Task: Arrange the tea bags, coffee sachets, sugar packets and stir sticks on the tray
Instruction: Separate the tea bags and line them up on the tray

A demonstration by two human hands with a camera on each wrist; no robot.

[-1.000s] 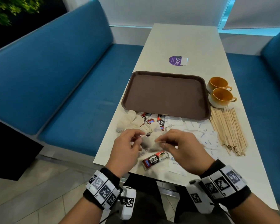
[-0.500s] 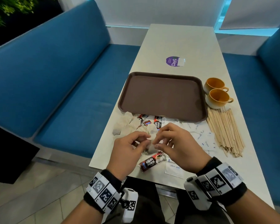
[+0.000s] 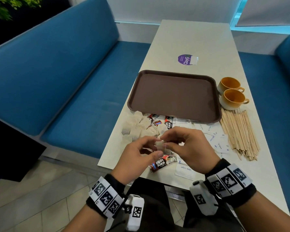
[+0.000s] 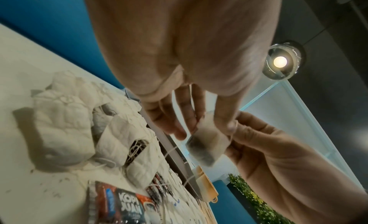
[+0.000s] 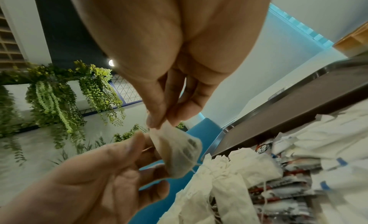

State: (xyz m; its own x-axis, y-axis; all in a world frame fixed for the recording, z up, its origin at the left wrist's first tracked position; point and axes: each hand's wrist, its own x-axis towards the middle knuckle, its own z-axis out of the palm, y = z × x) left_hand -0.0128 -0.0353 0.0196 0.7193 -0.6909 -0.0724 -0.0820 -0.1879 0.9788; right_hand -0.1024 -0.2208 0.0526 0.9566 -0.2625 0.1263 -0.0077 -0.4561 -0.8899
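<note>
Both hands hold one tea bag (image 3: pixel 160 145) raised just above the worktop (image 3: pixel 191 39). The right hand (image 3: pixel 189 148) pinches the bag's top corner between thumb and forefinger; its other fingers are loosely curled. The left hand (image 3: pixel 137 158) has thumb and fingers curled at the bag's left edge, and appears to pinch the bag or its string; which of the two cannot be told. A thin string (image 4: pixel 175 150) trails from the bag down toward the pile.

All places below are given relative to the tray (image 3: pixel 174 96). The held bag hangs on the near side of the tray, opposite the middle of its near rim, apart from it. The tray lies ahead of both hands, long axis running left to right. Neither hand is clearly nearer.

The loose tea bags (image 3: pixel 137 128) lie at the near left corner. Coffee sachets (image 3: pixel 168 123) touch the near rim, with one sachet (image 3: pixel 162 163) nearer the person. Sugar packets (image 3: pixel 214 139) spread along the near right. Stir sticks (image 3: pixel 238 134) lie off the near right corner, long axes pointing away from the person. Two cups (image 3: pixel 231 92) stand just beside the right rim.

Judgement: nothing is on the tray yet. The coming move carries the bag forward over the near rim.
</note>
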